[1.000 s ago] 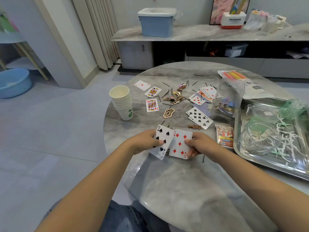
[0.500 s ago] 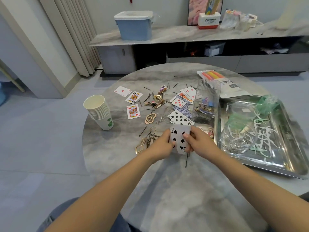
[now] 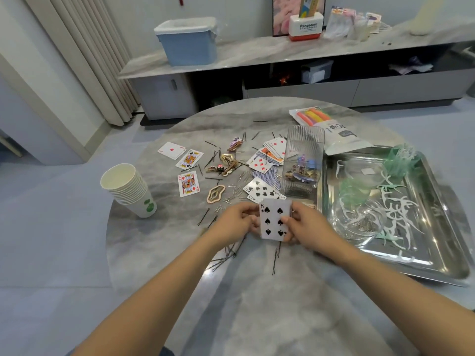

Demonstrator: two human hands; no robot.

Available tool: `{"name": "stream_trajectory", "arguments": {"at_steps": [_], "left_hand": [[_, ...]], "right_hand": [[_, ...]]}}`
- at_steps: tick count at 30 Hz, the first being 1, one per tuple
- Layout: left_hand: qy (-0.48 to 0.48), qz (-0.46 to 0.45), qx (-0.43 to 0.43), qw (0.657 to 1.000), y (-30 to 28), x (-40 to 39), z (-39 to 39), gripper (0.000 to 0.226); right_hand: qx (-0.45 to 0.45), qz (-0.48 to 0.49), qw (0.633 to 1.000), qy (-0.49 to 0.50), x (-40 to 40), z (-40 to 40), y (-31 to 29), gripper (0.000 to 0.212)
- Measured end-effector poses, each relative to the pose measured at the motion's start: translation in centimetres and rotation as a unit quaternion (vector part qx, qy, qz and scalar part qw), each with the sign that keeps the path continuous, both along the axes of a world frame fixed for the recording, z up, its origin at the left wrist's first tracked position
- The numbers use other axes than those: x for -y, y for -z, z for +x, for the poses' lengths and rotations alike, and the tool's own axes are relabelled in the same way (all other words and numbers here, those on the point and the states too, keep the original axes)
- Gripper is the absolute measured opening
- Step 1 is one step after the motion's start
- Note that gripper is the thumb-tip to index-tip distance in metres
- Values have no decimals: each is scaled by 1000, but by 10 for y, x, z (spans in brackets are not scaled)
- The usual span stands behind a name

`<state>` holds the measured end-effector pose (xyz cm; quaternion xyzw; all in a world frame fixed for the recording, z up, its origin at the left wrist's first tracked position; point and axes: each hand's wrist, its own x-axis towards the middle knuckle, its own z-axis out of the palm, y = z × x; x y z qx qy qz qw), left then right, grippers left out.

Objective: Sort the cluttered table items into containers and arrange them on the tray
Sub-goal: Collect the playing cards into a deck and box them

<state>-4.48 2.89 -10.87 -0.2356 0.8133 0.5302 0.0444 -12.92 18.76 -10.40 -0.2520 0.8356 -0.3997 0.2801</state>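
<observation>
Black spades face you now: a second ago you held the six of spades and the five of diamonds fanned side by side, and you have since squared them into one small stack (image 3: 274, 219) with the six on top. Your left hand (image 3: 237, 222) pinches the stack's left edge, fingers curled against it, and your right hand (image 3: 305, 226) grips the right edge with the thumb laid on the face. The stack sits just above the marble table (image 3: 159, 253), near its middle and in front of you, just beside the steel tray (image 3: 437, 263).

That squaring tells you the cards are being gathered as one group, and most of them are still out. An eight of spades (image 3: 259, 190) lies just beyond your hands, a king of diamonds (image 3: 188, 183) and two more cards sit to the left, and a loose fan of red cards (image 3: 272, 152) rests against the ribbed clear jar (image 3: 303, 160). Bobby pins (image 3: 226, 255), paper clips and hair clips (image 3: 228, 160) are scattered between and under your wrists.

The tray already carries a glass bowl (image 3: 358, 222) and white and green dental floss picks (image 3: 395, 214); the bowl seems to hold small metal pieces, though the glare makes that hard to confirm. A stack of paper cups (image 3: 129, 188) stands well apart on the left, a likely home for the sorted items.
</observation>
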Motion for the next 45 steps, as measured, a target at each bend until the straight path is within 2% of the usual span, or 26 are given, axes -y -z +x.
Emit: {"name": "stream_trajectory", "arguments": {"at_steps": [3, 5, 8, 12, 15, 23, 25, 28, 31, 34, 39, 42, 45], "left_hand": [[-42, -66, -1, 997, -1, 10, -24, 30], [-62, -157, 7, 986, 8, 20, -42, 39], [-35, -278, 38, 959, 27, 30, -70, 53], [-3, -330, 71, 941, 37, 31, -87, 69], [4, -360, 84, 929, 36, 29, -89, 70], [-20, -330, 159, 930, 33, 20, -95, 78], [-31, -320, 151, 935, 28, 16, -96, 74], [-51, -248, 143, 957, 22, 13, -91, 65], [-86, -167, 94, 978, 13, 13, -83, 45], [-89, -121, 47, 988, -6, 17, -71, 43], [4, -36, 32, 999, -37, 32, -45, 35], [113, -57, 55, 990, -51, 33, -35, 28], [184, -136, 70, 971, -54, 23, -34, 16]], "right_hand": [[25, 19, 999, 3, -8, -16, -13, 14], [51, 30, 998, 7, -15, -21, -18, 12], [91, 25, 995, 29, -19, -29, -17, 16], [88, 29, 995, 28, -16, -36, -13, 12], [85, 28, 996, 25, -17, -43, -14, 13], [70, 27, 997, 24, -24, -44, -18, 15], [63, 29, 997, 25, -27, -45, -20, 15], [42, 42, 998, 23, -29, -47, -22, 16], [26, 41, 998, 27, -29, -49, -23, 17], [26, 48, 998, 35, -30, -50, -23, 16], [28, 45, 998, 34, -27, -48, -26, 17], [39, 36, 998, 22, -26, -46, -25, 19], [105, -1, 994, -16, -25, -42, -25, 20]]}}
